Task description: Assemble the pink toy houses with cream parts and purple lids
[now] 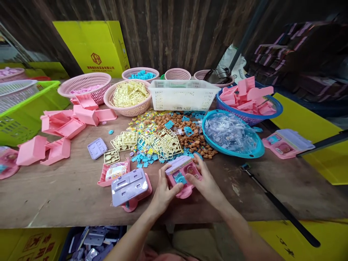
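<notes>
Between my two hands is a pink and purple toy pet house, with a blue part and a round window in its front. My left hand grips its left side, thumb on the lower front. My right hand wraps its right side, with the thumb pressed on the front near the blue part. Left of my hands lies another toy house with a flat purple panel on top. Behind that is an open pink box with a printed packet in it. Small blue pieces lie just beyond my hands.
Brown figures and cream part frames are heaped mid-table. A blue tray of clear bags stands right, near a black-handled tool. Pink boxes lie left. Baskets and a white crate line the back.
</notes>
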Tool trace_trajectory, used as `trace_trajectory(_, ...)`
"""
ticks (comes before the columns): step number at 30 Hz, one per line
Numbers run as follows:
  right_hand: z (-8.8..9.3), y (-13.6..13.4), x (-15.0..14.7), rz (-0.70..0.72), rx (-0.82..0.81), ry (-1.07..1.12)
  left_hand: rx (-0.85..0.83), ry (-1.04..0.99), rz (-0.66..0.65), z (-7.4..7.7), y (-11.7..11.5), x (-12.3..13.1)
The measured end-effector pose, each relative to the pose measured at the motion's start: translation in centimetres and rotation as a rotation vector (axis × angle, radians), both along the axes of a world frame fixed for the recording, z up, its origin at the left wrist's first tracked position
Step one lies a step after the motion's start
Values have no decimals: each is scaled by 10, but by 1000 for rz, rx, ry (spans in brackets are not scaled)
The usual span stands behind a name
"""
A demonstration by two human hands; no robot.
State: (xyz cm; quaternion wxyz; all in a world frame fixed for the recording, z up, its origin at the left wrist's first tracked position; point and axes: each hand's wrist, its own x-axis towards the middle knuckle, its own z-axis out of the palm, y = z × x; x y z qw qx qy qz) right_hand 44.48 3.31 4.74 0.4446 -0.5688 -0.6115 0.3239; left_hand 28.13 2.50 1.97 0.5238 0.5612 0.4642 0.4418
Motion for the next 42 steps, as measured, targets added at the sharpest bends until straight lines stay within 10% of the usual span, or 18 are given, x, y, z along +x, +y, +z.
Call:
trace_trajectory(3, -1, 9, -2, 161, -156, 137, -33, -45, -58, 2, -2, 1)
trace_trajectory(16, -10, 4, -9, -16, -40, -40, 16, -51, -77, -1, -1, 2)
trace_trajectory(26, -45, -48, 31, 58, 82, -52, 385, 260, -283, -5, -22, -6)
trace_trajectory(32, -48, -14, 64, -177, 76, -323, 437, 357, -331, -9, -31, -17)
trace_trajectory(42, -35, 31, 45, 78, 272, -486, 504, 382, -236, -20, -43, -32)
